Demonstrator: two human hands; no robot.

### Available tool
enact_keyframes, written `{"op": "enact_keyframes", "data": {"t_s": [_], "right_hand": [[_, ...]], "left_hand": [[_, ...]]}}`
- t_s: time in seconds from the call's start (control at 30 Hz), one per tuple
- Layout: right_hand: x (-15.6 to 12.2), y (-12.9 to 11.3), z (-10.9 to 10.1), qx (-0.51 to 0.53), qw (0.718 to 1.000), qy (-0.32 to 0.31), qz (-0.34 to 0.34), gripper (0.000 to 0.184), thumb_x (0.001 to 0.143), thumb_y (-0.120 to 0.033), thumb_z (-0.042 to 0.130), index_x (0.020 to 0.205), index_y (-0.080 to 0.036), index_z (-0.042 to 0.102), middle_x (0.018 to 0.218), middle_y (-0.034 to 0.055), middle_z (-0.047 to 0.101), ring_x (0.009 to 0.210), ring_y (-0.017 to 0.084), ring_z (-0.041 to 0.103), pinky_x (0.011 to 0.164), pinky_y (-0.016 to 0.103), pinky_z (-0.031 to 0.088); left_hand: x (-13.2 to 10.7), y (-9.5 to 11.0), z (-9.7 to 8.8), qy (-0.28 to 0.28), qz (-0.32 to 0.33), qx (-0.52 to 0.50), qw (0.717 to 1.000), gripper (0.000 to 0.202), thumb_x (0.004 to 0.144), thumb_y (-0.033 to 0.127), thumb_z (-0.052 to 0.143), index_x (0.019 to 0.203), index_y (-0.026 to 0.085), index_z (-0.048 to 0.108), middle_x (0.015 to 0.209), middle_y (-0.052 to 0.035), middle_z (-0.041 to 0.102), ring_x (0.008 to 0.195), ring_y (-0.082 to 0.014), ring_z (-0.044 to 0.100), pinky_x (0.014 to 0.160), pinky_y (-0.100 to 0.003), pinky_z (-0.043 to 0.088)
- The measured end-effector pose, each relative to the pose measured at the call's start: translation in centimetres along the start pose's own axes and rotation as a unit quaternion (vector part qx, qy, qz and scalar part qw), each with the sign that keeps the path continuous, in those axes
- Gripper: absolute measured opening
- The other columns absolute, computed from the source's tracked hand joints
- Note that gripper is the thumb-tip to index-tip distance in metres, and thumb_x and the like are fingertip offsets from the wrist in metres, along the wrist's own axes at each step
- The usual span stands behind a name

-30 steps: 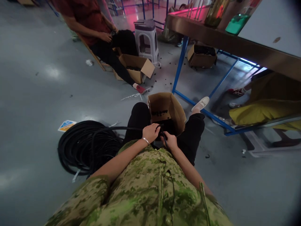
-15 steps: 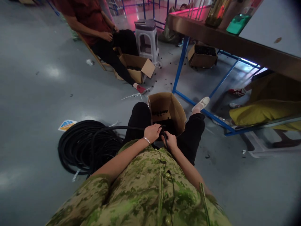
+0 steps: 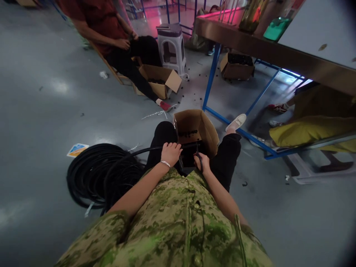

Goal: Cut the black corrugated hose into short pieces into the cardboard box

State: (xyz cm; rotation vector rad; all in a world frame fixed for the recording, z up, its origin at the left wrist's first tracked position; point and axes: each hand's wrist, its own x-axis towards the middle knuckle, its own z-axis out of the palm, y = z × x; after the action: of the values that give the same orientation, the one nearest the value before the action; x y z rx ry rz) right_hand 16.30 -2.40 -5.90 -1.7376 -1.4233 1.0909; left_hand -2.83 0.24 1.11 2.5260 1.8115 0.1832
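My left hand (image 3: 170, 154) is closed round a black hose (image 3: 150, 149), whose end sticks out to the right over a cardboard box (image 3: 210, 128). From that hand the hose runs left to a large coil (image 3: 96, 176) on the floor beside my leg. In my right hand (image 3: 204, 163) is a dark pair of scissors (image 3: 198, 154), blades pointing up close to the hose's end. Whether the blades touch the hose I cannot tell. The box stands between my knees, with small black pieces (image 3: 191, 132) inside; its bottom is dark.
A co-worker (image 3: 102, 33) sits ahead on the left, by an open box (image 3: 158, 89) and a plastic stool (image 3: 171, 48). At the right stands a table (image 3: 241, 39) on blue legs, another box (image 3: 237, 70) under it. Another person's yellow garment (image 3: 308, 131) shows at far right.
My left hand has moved slightly left with the hose, and my right hand has moved a little right. The hands are now apart, and the scissors and hose end show between them.
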Motion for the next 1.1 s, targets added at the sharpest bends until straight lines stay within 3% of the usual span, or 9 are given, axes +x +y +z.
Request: {"op": "enact_keyframes", "data": {"t_s": [0.43, 0.63, 0.77, 0.93, 1.1], "right_hand": [[0.7, -0.6, 0.0, 0.022, 0.998, 0.003, 0.062, 0.020, 0.078, -0.026, 0.055, 0.078, -0.014, 0.071, 0.043, -0.0032, 0.053, 0.041, 0.012, 0.054, 0.042, 0.018, 0.041], [0.8, -0.7, 0.1, 0.056, 0.991, -0.038, 0.112, 0.015, 0.077, -0.024, 0.059, 0.075, -0.014, 0.070, 0.041, -0.0040, 0.051, 0.034, 0.009, 0.046, 0.036, 0.017, 0.034], [0.6, -0.3, 0.1, 0.117, 0.988, -0.043, 0.089, 0.021, 0.075, -0.032, 0.062, 0.081, -0.013, 0.069, 0.043, -0.0039, 0.052, 0.036, 0.009, 0.047, 0.038, 0.018, 0.035], [-0.1, -0.1, -0.4, 0.222, 0.974, -0.035, 0.038, 0.044, 0.072, -0.045, 0.065, 0.102, -0.012, 0.067, 0.052, -0.0025, 0.058, 0.043, 0.011, 0.052, 0.043, 0.021, 0.040], [-0.7, -0.1, -1.0, 0.256, 0.966, -0.036, 0.019, 0.054, 0.073, -0.046, 0.065, 0.117, -0.014, 0.063, 0.066, 0.0011, 0.065, 0.052, 0.013, 0.058, 0.052, 0.024, 0.045]], "left_hand": [[0.2, 0.1, 0.5, 0.004, -0.002, -0.001, 1.000, 0.028, 0.095, 0.032, 0.042, 0.104, 0.019, 0.065, 0.096, -0.0132, 0.063, 0.097, -0.0278, 0.054, 0.093, -0.045, 0.031], [0.1, 0.1, 0.4, -0.011, 0.011, 0.012, 1.000, 0.026, 0.095, 0.031, 0.043, 0.103, 0.018, 0.065, 0.097, -0.0130, 0.063, 0.097, -0.0278, 0.053, 0.094, -0.045, 0.031], [0.0, 0.1, 0.6, -0.004, 0.010, 0.002, 1.000, 0.027, 0.095, 0.031, 0.044, 0.105, 0.019, 0.065, 0.097, -0.0129, 0.063, 0.097, -0.0274, 0.054, 0.093, -0.045, 0.031], [0.0, 0.0, 0.7, 0.036, -0.012, -0.013, 0.999, 0.029, 0.096, 0.034, 0.042, 0.107, 0.019, 0.065, 0.095, -0.0123, 0.064, 0.093, -0.0270, 0.055, 0.088, -0.043, 0.032], [0.2, 0.0, 0.5, 0.060, -0.051, -0.030, 0.996, 0.033, 0.097, 0.035, 0.038, 0.103, 0.016, 0.065, 0.091, -0.0127, 0.066, 0.087, -0.0269, 0.058, 0.080, -0.042, 0.031]]}}
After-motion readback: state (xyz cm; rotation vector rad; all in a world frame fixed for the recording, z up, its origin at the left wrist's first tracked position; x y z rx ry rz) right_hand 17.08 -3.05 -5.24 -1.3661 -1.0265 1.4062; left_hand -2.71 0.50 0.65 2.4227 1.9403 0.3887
